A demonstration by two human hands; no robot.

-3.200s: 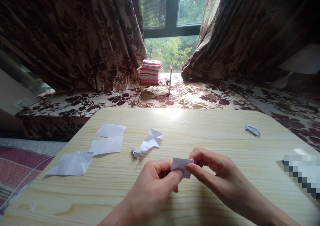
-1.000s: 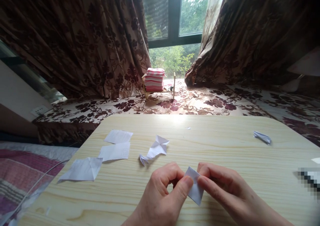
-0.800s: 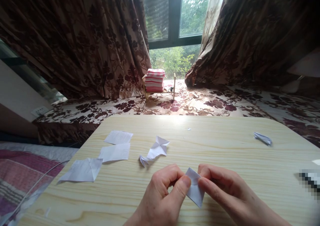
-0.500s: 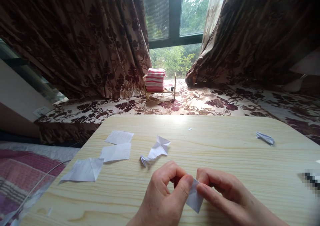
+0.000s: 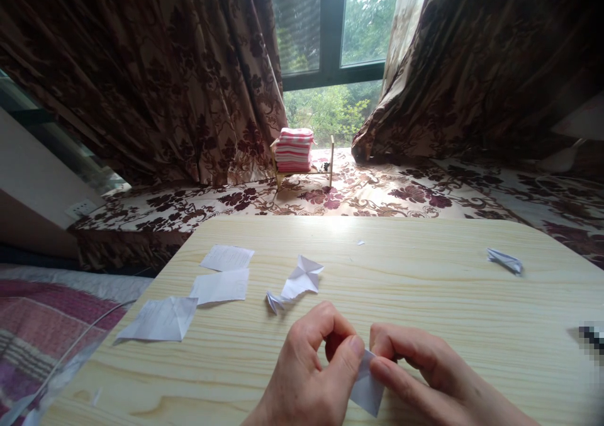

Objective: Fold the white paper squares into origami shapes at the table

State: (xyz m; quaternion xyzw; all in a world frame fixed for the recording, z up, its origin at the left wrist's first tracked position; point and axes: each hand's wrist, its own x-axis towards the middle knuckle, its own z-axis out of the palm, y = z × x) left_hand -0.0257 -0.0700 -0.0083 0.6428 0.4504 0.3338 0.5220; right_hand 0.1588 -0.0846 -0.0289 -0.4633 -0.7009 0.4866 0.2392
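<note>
Between my two hands is a small folded piece of white paper (image 5: 368, 389), its pointed lower corner hanging down. My left hand (image 5: 317, 369) pinches its upper left edge between thumb and bent forefinger. From the other side, my right hand (image 5: 427, 366) grips the upper right edge with thumb and forefinger. The fingertips behind the paper are hidden. Just beyond my left hand lies a creased white sheet (image 5: 302, 277) with a torn lower edge, and a small crumpled paper piece (image 5: 274, 302) sits by its corner.
Several white paper sheets (image 5: 219, 287) lie on the left of the wooden table (image 5: 425, 281). A narrow folded paper (image 5: 504, 261) rests at the far right, and a paper scrap (image 5: 361, 243) near the back edge. Beyond, a small rack (image 5: 332, 162) holds folded pink striped cloths (image 5: 294, 150).
The folded paper and its lower corner have shifted slightly down between my fingers. Both hands keep their pinch, and the view has moved a little.
</note>
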